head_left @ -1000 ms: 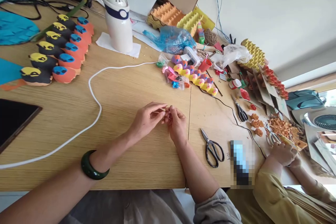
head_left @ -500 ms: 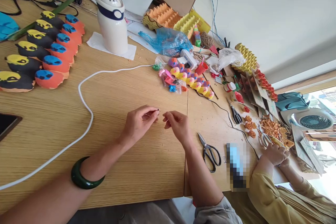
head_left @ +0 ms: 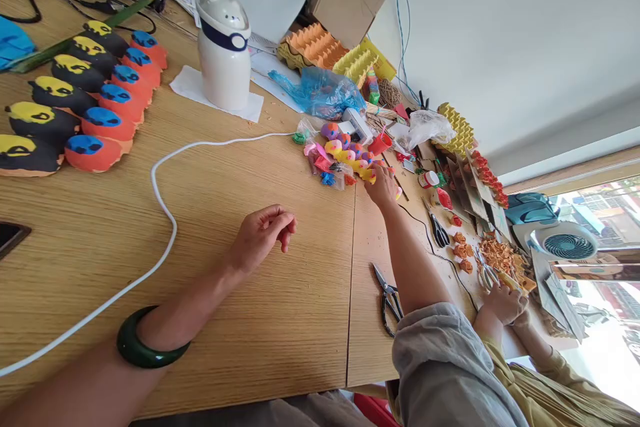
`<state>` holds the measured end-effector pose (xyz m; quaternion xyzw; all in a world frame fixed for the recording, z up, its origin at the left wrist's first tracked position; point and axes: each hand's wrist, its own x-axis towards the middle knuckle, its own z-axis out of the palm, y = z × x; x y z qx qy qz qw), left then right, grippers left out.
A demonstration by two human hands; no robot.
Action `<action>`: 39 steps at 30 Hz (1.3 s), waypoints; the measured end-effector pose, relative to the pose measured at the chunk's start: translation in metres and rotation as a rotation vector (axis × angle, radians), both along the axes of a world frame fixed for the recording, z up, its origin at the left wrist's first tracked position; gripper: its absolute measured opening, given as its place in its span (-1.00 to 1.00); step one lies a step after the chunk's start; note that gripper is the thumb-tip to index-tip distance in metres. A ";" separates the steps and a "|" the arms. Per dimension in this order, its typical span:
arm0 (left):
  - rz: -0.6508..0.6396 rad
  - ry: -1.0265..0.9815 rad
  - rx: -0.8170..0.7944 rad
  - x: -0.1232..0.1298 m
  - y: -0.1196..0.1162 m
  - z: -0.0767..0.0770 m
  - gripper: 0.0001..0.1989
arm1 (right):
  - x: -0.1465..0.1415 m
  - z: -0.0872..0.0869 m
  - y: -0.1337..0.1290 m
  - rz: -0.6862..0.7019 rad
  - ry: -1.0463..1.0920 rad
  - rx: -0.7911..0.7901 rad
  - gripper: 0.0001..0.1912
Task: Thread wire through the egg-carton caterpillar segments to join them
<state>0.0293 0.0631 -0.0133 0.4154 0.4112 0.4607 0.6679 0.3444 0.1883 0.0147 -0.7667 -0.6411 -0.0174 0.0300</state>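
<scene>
My left hand [head_left: 265, 233] is above the wooden table [head_left: 280, 320], its fingers curled together; whether anything small is between them cannot be made out. A dark green bangle [head_left: 150, 340] circles that wrist. My right hand [head_left: 381, 185] reaches to the near end of the yellow, pink and purple painted egg-carton piece [head_left: 346, 155], touching or just over it, and its fingertips are mostly hidden. Left of that piece lie small plastic bags of colored clay [head_left: 327, 170]. Black-handled scissors [head_left: 387, 297] rest beside my right forearm.
Painted black and orange carton cups [head_left: 65, 93] lie at the left. A white bin [head_left: 225, 53] stands at the back, and a white cable [head_left: 165, 207] curves across the table. At the right, another person's hands [head_left: 505, 307] are near orange scraps [head_left: 503, 260].
My right hand has moved away from my left hand, forward and right to the painted carton piece. My left hand has stayed nearly in place, its fingers now more curled. The view has shifted slightly.
</scene>
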 end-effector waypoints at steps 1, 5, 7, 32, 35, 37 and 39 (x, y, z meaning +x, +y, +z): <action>0.002 0.018 0.002 0.000 0.001 -0.001 -0.72 | 0.002 0.000 0.002 0.012 -0.013 -0.015 -0.37; 0.009 0.057 -0.001 0.000 0.001 -0.002 -0.72 | 0.006 0.003 0.006 0.071 -0.054 -0.060 -0.39; 0.018 0.068 -0.003 0.000 0.002 -0.002 -0.71 | 0.007 0.005 0.008 0.092 -0.065 -0.078 -0.41; 0.329 0.071 0.048 -0.009 0.016 -0.007 -0.79 | -0.057 0.078 -0.116 0.186 0.164 0.114 -0.65; 0.411 0.065 0.068 -0.012 0.019 -0.008 -0.80 | -0.096 0.061 -0.154 0.307 0.271 0.025 -0.75; 0.427 0.078 0.070 -0.013 0.021 -0.011 -0.81 | -0.122 0.050 -0.172 0.335 0.226 -0.101 -0.79; 0.441 0.094 0.081 -0.013 0.022 -0.014 -0.82 | -0.147 0.042 -0.183 0.333 0.154 -0.197 -0.79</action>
